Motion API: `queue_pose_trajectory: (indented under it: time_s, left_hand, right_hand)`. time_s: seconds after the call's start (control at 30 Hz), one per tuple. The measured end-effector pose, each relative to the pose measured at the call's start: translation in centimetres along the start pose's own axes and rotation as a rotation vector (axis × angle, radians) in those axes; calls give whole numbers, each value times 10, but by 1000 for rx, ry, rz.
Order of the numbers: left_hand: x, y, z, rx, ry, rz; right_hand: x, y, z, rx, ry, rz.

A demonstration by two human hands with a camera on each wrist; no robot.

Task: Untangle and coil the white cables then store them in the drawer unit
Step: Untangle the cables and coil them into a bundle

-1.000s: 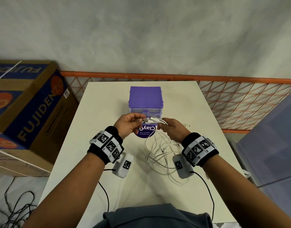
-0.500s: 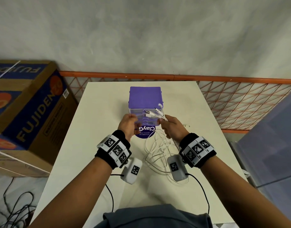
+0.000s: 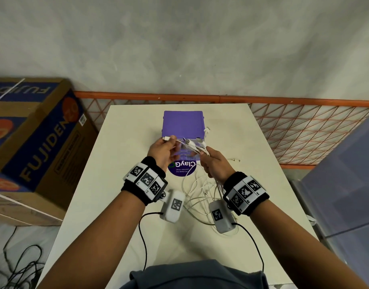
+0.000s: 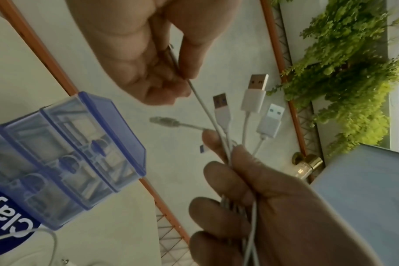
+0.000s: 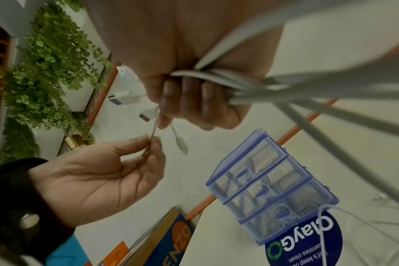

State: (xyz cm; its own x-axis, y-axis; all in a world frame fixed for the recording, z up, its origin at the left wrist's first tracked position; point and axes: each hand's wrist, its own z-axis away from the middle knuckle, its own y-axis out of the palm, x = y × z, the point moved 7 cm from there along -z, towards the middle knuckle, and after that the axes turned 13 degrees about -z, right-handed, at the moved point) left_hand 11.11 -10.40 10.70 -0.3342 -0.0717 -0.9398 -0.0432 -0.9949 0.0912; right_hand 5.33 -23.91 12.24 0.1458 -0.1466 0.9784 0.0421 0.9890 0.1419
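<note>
The white cables (image 3: 195, 146) are gathered in a bundle that my right hand (image 3: 204, 155) grips in its fist, just in front of the purple drawer unit (image 3: 183, 124). Several USB plugs (image 4: 255, 93) fan out above that fist. My left hand (image 3: 169, 142) pinches a single cable end between thumb and fingers, its plug pointing left; the pinch (image 5: 152, 144) is plain in the right wrist view. The rest of the cables hang down in tangled loops (image 3: 200, 190) on the white table (image 3: 121, 163). The unit's clear drawers (image 5: 269, 189) are closed.
A round blue sticker (image 3: 182, 167) lies in front of the unit. One loose cable end (image 3: 234, 159) lies on the table at right. A cardboard box (image 3: 33, 132) stands at left, an orange mesh fence (image 3: 304, 132) behind, a grey cabinet (image 3: 346, 184) at right.
Both hands have lifted the plug ends up in front of the drawer unit. My left hand has drawn one cable end out to the left of the bundle.
</note>
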Motion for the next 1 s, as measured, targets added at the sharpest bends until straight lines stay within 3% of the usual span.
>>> queue_pose_trajectory:
  time_s: [0.1,0.2,0.37,0.63,0.73,0.93,1.0]
  left_hand:
    - [15,12,5,136,-165,12]
    - [22,28,10,296,-235,255]
    - [3,25,3,194,-145,480]
    - [-8,30,4,81,-100,555]
    - [-10,38,10,125,-84,530]
    - [-13,38,16,188,-64,336]
    - [-12,33,14,182,5,238]
  right_hand:
    - [1,1,1,4,-26,-11]
    - [-1,4,0,45,-21,24]
    - [-14,5,3,105,53,88]
    - [-1,5,-2,-26,-56,113]
    - [-3,15,-5,39,-38,165]
    - [1,7,-8,-90,-74,99]
    - [3,4,-9,-111,-93,98]
